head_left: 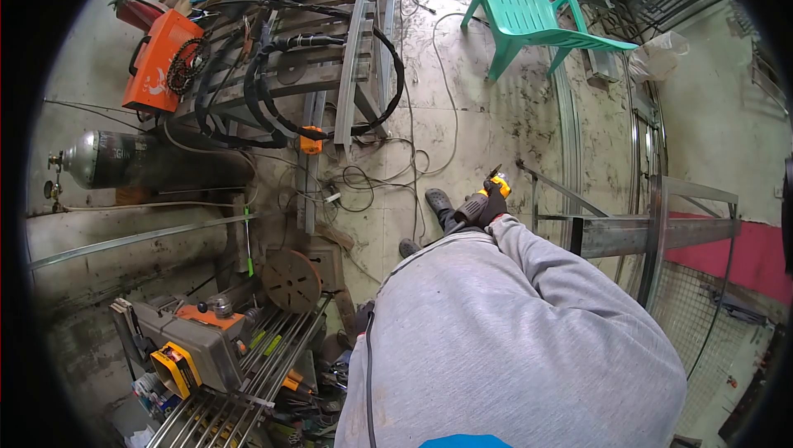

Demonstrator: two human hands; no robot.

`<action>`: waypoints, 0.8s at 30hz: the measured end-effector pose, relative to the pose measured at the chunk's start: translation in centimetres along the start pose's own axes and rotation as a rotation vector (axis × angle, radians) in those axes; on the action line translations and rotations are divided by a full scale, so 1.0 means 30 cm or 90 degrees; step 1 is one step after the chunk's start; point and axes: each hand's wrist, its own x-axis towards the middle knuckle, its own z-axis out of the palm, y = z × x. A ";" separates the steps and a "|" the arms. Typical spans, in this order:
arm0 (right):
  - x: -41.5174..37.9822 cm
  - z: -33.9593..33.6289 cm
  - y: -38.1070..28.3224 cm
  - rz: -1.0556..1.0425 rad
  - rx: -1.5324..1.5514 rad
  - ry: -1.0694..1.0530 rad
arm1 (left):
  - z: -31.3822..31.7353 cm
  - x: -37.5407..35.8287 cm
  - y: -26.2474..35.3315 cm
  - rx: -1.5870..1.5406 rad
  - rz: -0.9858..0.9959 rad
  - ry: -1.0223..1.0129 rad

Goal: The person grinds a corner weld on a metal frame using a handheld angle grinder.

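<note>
My right hand (495,201), in a dark glove with a reddish cuff, is wrapped round a yellow and dark grey angle grinder (499,184). The grinder's disc end points away from me, and its grey rear body reaches back toward my leg. Only a dark, partly hidden shape at my left side, apparently my gloved left hand (363,317), shows beside the grey shirt; its fingers cannot be made out. Below the grinder are my dark shoes (438,199) on the tiled floor.
A green plastic chair (529,18) stands ahead. Cables (413,163) snake over the floor. At left are a slatted metal rack (318,76), an orange machine (162,64), a gas cylinder (124,159) and a grey machine (202,349). A metal frame (619,235) stands close at right.
</note>
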 end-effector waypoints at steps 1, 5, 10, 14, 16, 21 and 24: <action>-0.005 0.003 -0.001 -0.005 -0.001 0.007 | -0.003 -0.001 -0.002 0.002 0.001 -0.001; -0.021 0.020 -0.004 -0.031 -0.008 0.036 | -0.010 0.009 0.000 0.006 0.009 -0.001; -0.018 0.058 -0.007 -0.071 -0.005 0.074 | -0.041 0.031 0.034 0.022 0.032 -0.007; -0.010 0.096 -0.007 -0.084 -0.004 0.094 | -0.066 0.054 0.055 0.035 0.047 -0.012; -0.009 0.106 -0.011 -0.090 -0.005 0.100 | -0.086 0.049 0.052 0.041 0.042 -0.019; -0.016 0.102 -0.006 -0.097 -0.006 0.108 | -0.104 0.055 0.067 0.059 0.049 -0.022; -0.021 0.102 -0.015 -0.103 -0.011 0.111 | -0.098 0.068 0.075 0.064 0.056 -0.018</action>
